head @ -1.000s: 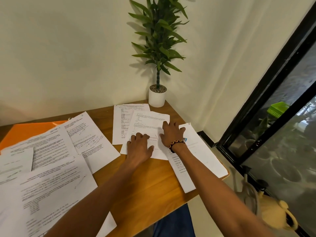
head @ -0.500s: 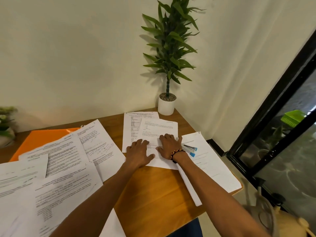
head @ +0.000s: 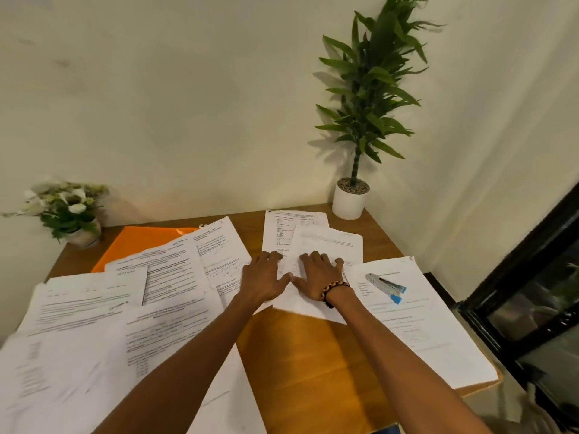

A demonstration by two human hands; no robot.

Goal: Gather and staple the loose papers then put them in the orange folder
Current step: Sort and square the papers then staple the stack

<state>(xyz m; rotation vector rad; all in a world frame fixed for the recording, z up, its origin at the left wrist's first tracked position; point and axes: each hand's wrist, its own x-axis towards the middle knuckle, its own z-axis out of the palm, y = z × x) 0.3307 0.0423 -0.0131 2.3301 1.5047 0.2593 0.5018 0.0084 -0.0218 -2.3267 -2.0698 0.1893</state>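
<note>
Several loose printed papers (head: 175, 277) lie scattered over the wooden table (head: 313, 355). My left hand (head: 266, 277) and my right hand (head: 319, 274) lie flat, side by side, on a sheet (head: 329, 245) near the table's far right. Their fingers are straight and press the paper down. A beaded bracelet circles my right wrist. The orange folder (head: 138, 245) lies at the far left, partly covered by papers. A silver and blue stapler (head: 387, 287) rests on another sheet (head: 423, 324) just right of my right hand.
A tall green plant in a white pot (head: 350, 200) stands in the far right corner. A small flower pot (head: 70, 211) sits at the far left by the wall. A black-framed window (head: 532, 292) runs along the right, past the table's edge.
The view has swung left and up, bringing the flower pot and stapler into sight. Both hands slid the sheet slightly left and lie closer together on it.
</note>
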